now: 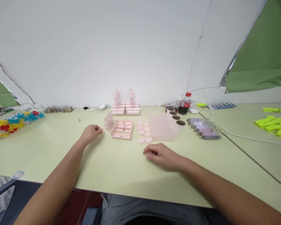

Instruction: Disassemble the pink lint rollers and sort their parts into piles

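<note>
On matte table [61, 147] — left hand [91, 133] pinching small pin [100, 129].

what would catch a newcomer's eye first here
The cluster of pink plastic parts at the table's middle, with pink round discs beside it. The left hand pinches a small white piece near them; the right hand rests curled on the table. A cola bottle stands behind.

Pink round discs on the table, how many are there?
7 pink discs: two columns between the pink trays and the clear boxes, beyond the right hand. More may be hidden.
</note>
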Demonstrator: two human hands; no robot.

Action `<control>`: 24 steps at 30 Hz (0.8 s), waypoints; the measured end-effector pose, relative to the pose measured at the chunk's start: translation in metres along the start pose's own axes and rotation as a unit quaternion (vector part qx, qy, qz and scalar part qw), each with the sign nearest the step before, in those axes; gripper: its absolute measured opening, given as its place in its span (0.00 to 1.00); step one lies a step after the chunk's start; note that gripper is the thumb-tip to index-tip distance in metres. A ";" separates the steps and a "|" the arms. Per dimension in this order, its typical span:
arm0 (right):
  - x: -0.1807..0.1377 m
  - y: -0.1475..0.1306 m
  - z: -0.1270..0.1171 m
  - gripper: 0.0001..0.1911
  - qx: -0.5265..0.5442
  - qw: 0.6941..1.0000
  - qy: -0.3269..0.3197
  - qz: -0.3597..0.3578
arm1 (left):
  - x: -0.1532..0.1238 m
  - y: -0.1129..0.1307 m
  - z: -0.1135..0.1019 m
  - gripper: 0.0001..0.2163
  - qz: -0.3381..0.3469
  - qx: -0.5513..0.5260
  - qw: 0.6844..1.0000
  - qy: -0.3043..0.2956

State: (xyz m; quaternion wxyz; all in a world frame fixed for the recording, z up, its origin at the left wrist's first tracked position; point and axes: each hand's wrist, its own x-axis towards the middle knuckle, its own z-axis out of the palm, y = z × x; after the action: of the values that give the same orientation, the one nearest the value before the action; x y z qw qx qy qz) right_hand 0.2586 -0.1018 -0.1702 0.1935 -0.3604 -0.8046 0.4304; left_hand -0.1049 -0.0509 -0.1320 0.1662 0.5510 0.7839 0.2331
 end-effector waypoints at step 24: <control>0.001 0.000 -0.001 0.12 -0.001 1.000 -0.004 0.005 | 0.038 0.022 -0.030 0.20 -0.022 0.094 0.995 -0.037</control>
State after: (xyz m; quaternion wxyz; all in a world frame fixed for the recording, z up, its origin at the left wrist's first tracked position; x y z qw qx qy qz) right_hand 0.2589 -0.1007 -0.1699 0.1882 -0.3627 -0.8041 0.4317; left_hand -0.1162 -0.0142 -0.0947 0.1480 0.5547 0.8077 0.1342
